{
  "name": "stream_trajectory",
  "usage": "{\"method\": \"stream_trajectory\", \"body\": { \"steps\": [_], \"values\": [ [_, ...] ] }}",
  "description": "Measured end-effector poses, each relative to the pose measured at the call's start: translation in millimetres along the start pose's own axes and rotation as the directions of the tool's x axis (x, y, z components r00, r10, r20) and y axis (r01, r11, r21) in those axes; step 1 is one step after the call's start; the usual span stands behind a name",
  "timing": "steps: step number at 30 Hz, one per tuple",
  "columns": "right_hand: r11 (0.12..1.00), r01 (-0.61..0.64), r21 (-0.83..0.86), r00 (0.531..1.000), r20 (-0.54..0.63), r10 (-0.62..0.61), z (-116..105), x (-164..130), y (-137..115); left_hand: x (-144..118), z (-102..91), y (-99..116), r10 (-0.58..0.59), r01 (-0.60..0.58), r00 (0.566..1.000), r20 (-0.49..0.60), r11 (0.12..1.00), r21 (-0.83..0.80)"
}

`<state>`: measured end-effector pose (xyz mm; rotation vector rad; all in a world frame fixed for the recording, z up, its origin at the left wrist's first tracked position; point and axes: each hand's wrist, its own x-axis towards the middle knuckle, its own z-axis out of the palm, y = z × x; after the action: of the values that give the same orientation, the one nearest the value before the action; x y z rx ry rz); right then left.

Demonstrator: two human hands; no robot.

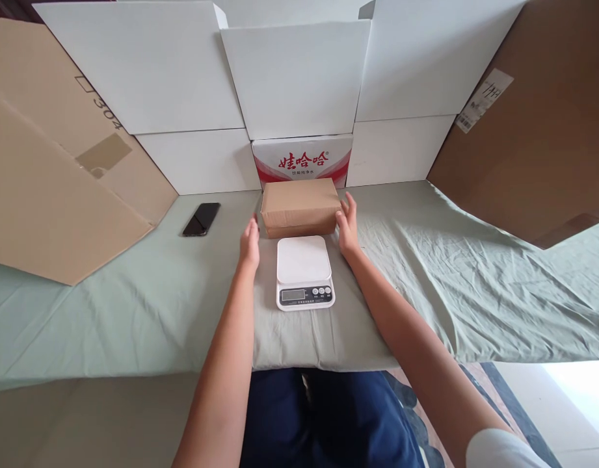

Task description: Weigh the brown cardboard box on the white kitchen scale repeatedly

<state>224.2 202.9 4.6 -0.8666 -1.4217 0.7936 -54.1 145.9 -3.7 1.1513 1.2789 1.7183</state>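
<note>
A brown cardboard parcel (300, 207) lies on the green-covered table, just behind a white kitchen scale (304, 270) whose platform is bare. My left hand (250, 243) hovers open a little to the left of the parcel's near corner, apart from it. On the other side, my right hand (348, 225) is open with its fingers against the parcel's right end. Neither hand holds anything.
A black phone (201, 219) lies on the green cloth (133, 292) at the left. White boxes (297, 78) and a red-printed carton (303, 161) line the back. Large brown cardboard sheets lean at the left (50, 188) and right (533, 130).
</note>
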Motion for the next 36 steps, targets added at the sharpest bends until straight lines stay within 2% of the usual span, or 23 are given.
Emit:
{"method": "stream_trajectory", "body": {
  "steps": [3, 7, 10, 13, 19, 22, 31, 36],
  "values": [
    [0.998, -0.066, 0.011, 0.99, -0.12, 0.066, -20, 4, 8, 7, -19.7, 6, -0.028, 0.025, 0.992, -0.122, 0.999, -0.028],
    [0.99, -0.137, 0.046, 0.977, -0.158, 0.143, -31, 5, 14, 9, -27.5, 11, -0.045, 0.039, 0.987, -0.155, 0.999, -0.038],
    [0.991, -0.13, 0.002, 0.986, -0.103, 0.13, -22, 1, 12, 6, -17.4, 11, -0.053, 0.048, 0.99, -0.132, 0.998, -0.043],
    [0.997, -0.066, -0.036, 0.998, -0.001, 0.066, -10, -4, 9, 0, -5.1, 9, -0.075, 0.072, 0.995, -0.067, 0.996, -0.044],
    [0.999, -0.039, 0.019, 0.995, 0.093, 0.037, -1, -10, -1, -7, 8.8, 3, -0.069, 0.071, 0.995, 0.069, 0.997, -0.027],
    [1.0, -0.013, -0.003, 0.994, 0.112, 0.013, 0, -9, -5, -8, 11.4, 1, -0.057, 0.06, 0.992, 0.112, 0.998, -0.025],
    [0.998, 0.025, -0.055, 0.996, 0.09, -0.02, 3, -9, -4, -8, 10.8, 1, -0.044, 0.046, 0.991, 0.123, 0.999, -0.009],
    [0.994, 0.109, -0.012, 0.985, 0.134, -0.106, 3, -11, -23, -10, 3.6, 15, 0.058, -0.065, 0.992, 0.11, 0.996, 0.057]
  ]
}}
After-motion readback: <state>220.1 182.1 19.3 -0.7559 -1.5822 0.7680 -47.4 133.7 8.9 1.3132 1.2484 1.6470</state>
